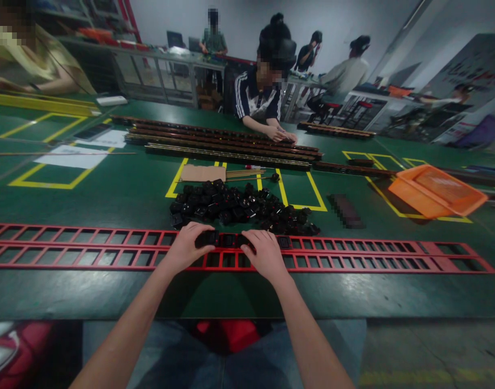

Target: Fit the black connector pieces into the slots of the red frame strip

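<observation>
Two long red slotted frames lie side by side across the green table, near its front edge. My left hand rests on them with its fingers curled over a black socket part seated in the far frame. My right hand lies just to the right, fingers bent down onto another black part in the same frame. One more black part sits in a slot right of that hand. A heap of loose black parts lies just behind both hands.
Long dark strips lie farther back, where a person across the table has both hands on them. An orange tray sits at the right. Cardboard, white papers and yellow floor-tape boxes mark the table. Other people work behind.
</observation>
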`<state>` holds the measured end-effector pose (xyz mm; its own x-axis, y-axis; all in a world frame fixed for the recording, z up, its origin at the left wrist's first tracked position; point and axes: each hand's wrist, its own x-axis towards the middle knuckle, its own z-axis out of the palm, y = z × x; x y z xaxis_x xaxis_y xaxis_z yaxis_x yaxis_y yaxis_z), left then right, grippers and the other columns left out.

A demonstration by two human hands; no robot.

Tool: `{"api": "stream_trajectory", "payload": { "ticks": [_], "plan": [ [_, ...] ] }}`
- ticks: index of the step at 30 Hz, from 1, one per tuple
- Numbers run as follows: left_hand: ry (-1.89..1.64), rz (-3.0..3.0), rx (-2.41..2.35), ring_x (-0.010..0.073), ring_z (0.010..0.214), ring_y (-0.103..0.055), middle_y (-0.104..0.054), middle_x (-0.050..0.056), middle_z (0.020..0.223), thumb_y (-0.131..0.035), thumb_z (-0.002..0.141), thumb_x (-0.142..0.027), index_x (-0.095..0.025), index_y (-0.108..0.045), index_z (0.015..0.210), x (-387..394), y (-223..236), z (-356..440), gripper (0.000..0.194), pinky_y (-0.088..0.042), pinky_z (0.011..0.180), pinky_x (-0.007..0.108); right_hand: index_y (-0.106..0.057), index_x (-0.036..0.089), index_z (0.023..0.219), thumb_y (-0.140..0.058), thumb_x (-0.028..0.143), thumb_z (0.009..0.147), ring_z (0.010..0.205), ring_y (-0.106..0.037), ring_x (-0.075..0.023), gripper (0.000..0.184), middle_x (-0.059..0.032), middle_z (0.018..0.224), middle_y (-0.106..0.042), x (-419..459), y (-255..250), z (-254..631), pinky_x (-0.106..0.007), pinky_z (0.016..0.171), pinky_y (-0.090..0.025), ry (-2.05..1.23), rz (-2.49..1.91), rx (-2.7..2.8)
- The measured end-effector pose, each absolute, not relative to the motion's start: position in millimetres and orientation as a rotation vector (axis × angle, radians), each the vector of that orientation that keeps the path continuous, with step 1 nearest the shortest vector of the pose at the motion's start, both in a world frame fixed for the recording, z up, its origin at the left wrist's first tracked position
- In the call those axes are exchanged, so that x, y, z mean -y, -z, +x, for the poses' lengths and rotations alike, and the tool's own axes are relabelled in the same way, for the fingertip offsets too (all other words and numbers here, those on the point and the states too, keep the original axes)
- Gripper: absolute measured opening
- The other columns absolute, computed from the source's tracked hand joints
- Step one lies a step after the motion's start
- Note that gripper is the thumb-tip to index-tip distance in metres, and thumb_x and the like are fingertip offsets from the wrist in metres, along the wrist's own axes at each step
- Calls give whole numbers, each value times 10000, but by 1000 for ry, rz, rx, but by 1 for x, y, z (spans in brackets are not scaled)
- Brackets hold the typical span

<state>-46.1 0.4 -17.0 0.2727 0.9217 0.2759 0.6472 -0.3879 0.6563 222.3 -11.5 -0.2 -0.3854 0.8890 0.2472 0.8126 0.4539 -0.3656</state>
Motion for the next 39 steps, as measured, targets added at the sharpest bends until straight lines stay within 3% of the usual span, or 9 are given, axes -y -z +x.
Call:
{"api": "stream_trajectory", "payload": {
  "ticks": [26, 39],
  "plan": [
    [-732, 2268, -1441, 245, 1024, -552, -626, 38, 1107, -711, 819, -299, -243, -595, 1128, 0, 11, -38, 335, -465, 896, 408, -607, 238, 1267, -561, 302, 954, 1141, -562, -242, 323, -66, 1239, -665, 11, 1, 222, -421, 1010, -385, -272, -1419, 2298],
    [-717, 2323, -1411, 252, 1026, -555, -620, 52, 1106, -711, 816, -393, -225, -582, 1081, 2, 7, -37, 339, -465, 891, 410, -606, 237, 1271, -574, 304, 949, 1146, -561, -243, 330, -62, 1235, -667, 11, 1, 222, -424, 1019, -385, -267, -1422, 2298]
  ]
}}
